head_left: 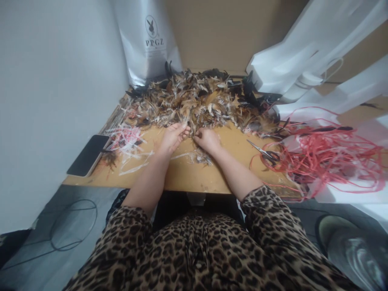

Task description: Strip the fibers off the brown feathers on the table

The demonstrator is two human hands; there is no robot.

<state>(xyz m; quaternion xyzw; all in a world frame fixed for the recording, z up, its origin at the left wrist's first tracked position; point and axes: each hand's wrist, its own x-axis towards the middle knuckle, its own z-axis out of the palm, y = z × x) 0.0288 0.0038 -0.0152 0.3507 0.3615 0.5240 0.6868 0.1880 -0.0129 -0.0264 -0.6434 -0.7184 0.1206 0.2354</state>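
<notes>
A big heap of brown, white and black feathers [197, 99] covers the back of a wooden table [188, 178]. My left hand [173, 136] and my right hand [207, 139] meet at the heap's front edge, fingertips pinched on small feathers between them. A few loose feathers [200, 157] lie on the wood under my wrists. Both hands are closed around feather stems; which feathers exactly is too small to tell.
A black phone [88, 154] lies at the table's left edge beside pale string scraps [127, 139]. Scissors [264, 151] rest to the right, next to a tangle of red cord [327, 157]. A silver bag [148, 40] stands behind; white bags [318, 52] lean at right.
</notes>
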